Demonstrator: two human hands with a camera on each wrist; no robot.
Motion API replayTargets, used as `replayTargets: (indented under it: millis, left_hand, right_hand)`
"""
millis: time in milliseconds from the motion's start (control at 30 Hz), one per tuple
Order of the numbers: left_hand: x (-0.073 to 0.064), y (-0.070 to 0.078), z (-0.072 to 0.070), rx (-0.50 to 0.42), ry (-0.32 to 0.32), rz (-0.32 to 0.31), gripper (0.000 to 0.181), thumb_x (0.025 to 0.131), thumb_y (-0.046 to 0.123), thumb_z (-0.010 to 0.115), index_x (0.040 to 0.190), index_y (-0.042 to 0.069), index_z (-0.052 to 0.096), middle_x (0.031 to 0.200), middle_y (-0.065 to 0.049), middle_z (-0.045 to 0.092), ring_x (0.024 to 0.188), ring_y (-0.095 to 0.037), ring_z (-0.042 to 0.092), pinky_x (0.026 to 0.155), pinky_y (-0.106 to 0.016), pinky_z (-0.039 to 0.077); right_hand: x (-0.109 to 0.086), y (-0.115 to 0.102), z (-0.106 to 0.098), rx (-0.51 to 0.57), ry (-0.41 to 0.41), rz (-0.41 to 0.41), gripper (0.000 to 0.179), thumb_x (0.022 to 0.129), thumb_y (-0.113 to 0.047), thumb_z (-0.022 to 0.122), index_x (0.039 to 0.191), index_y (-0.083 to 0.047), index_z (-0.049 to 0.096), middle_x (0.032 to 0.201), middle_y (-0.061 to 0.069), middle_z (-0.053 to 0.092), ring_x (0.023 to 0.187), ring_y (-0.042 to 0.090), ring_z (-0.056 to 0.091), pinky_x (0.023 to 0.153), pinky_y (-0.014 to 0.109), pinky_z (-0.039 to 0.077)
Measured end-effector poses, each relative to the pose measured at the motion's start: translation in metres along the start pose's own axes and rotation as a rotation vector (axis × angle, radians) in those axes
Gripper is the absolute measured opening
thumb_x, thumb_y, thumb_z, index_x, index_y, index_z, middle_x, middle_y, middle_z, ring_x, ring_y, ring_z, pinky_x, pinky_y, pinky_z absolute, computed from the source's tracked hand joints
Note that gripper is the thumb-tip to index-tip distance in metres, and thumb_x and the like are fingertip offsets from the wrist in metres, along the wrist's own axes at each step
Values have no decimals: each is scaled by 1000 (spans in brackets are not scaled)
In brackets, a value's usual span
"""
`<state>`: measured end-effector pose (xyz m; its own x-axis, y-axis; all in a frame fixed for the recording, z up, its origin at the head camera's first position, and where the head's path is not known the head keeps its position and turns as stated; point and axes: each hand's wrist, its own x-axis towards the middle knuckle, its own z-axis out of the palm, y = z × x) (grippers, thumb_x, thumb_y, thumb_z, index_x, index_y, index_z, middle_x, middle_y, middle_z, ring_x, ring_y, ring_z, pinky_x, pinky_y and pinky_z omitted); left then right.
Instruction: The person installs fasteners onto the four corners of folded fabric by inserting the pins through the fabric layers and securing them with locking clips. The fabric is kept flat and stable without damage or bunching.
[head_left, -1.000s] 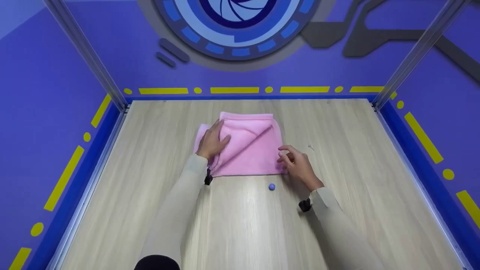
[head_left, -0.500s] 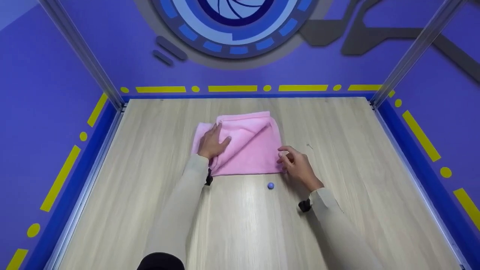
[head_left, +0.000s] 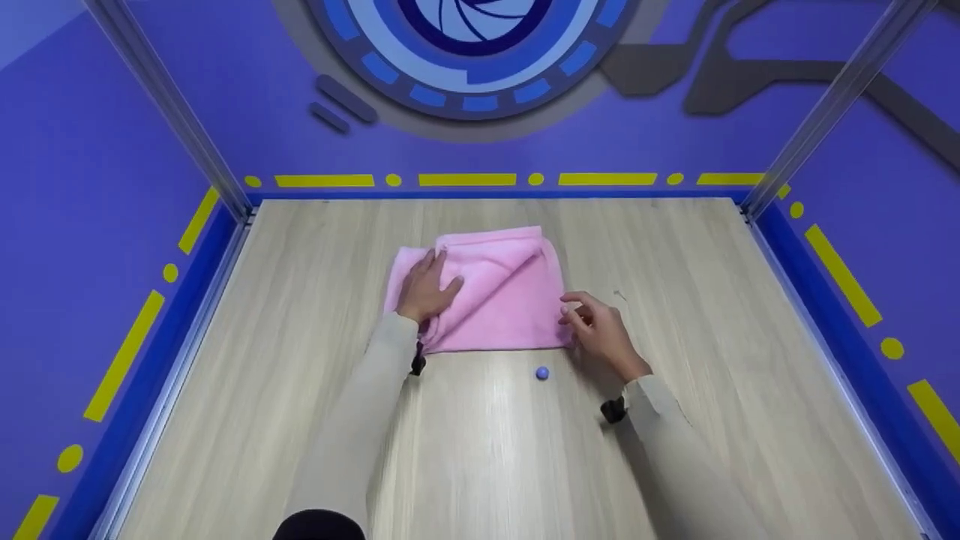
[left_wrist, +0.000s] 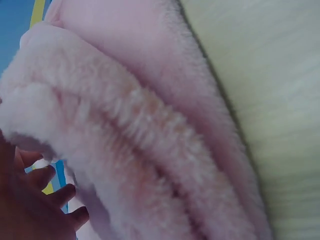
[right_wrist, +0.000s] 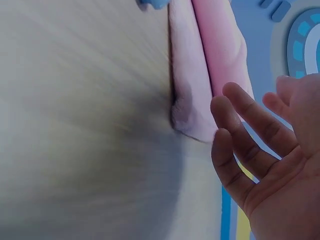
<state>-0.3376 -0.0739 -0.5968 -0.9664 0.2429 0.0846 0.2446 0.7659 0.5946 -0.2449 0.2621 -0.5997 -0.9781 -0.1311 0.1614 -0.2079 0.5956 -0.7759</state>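
Note:
A fluffy pink cloth (head_left: pixel 510 311) lies folded on the table, its upper layer turned back in a diagonal fold. On its left part rests my left hand (head_left: pixel 426 289), fingers spread and thumb out to the right. Thick plush folds of the cloth (left_wrist: pixel 135 125) fill the left wrist view, with the fingers (left_wrist: pixel 62 195) at lower left. Beside the cloth's right edge is my right hand (head_left: pixel 600 330), fingers loosely bent. In the right wrist view, nothing shows between the fingers (right_wrist: pixel 252 150) of that hand, and the cloth's corner (right_wrist: pixel 185 112) lies near them.
A small blue-violet ball (head_left: pixel 542 373) sits on the wooden table (head_left: pixel 480 450) just in front of the cloth. Blue-purple panels with yellow marks (head_left: pixel 467 180) enclose the table at the back and sides. A thin small object (head_left: pixel 619 295) lies right of the cloth.
The cloth's top flap has slid slightly left and its upper edge now slants. My right hand has shifted a little to the right. The left hand stays on the cloth.

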Motion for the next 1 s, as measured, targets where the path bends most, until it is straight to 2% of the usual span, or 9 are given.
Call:
replayTargets:
  millis: [167, 333, 400, 500, 633, 767, 1000]
  left_hand:
    - [-11, 3, -5, -1, 34, 6, 70, 101, 38, 58, 157, 0, 38, 162, -30, 27, 149, -48, 26, 125, -52, 19]
    - [-23, 4, -7, -15, 32, 24, 68, 102, 37, 58, 156, 0, 39, 162, -28, 29, 150, -47, 27, 125, -52, 18]
    - [-29, 3, -7, -36, 58, 41, 66, 101, 35, 60, 155, 1, 42, 161, -27, 33, 149, -46, 28, 125, -52, 19]
    - [-37, 1, -7, -63, 128, 94, 61, 100, 29, 62, 151, -1, 47, 157, -26, 41, 147, -45, 34, 124, -51, 22]
    - [-49, 1, -6, -80, 219, 183, 54, 98, 22, 65, 145, -4, 54, 148, -27, 51, 143, -42, 42, 123, -50, 26]
    - [-65, 4, -8, -86, 279, 216, 50, 97, 19, 66, 142, -3, 58, 146, -27, 54, 139, -44, 46, 121, -50, 30]
    - [-90, 5, -10, -73, 328, 253, 46, 96, 16, 68, 138, -1, 61, 143, -26, 57, 139, -44, 46, 120, -53, 31]
  right_hand:
    - [11, 1, -13, -154, 28, 2, 26, 102, -19, 65, 124, -6, 69, 92, 9, 75, 65, 17, 60, 58, 29, 48]
    - [21, 11, -33, -341, 31, 21, 27, 100, -15, 66, 124, -3, 69, 99, 16, 71, 70, 24, 59, 62, 41, 50]
    - [24, 17, -40, -411, 36, 32, 26, 100, -14, 66, 123, -2, 68, 99, 17, 68, 76, 28, 61, 65, 46, 52]
    - [30, 28, -49, -489, 36, 60, 26, 100, -14, 65, 123, -2, 67, 99, 17, 65, 84, 32, 64, 68, 51, 54]
    - [33, 43, -58, -533, 21, 100, 30, 101, -13, 63, 129, -3, 64, 109, 21, 62, 89, 40, 66, 72, 59, 53]
    - [36, 54, -62, -544, -21, 145, 34, 103, -12, 59, 135, -3, 61, 120, 25, 59, 92, 46, 65, 77, 64, 52]
    - [46, 59, -63, -562, -84, 180, 29, 103, -13, 60, 130, -3, 65, 112, 22, 62, 91, 40, 63, 75, 60, 51]
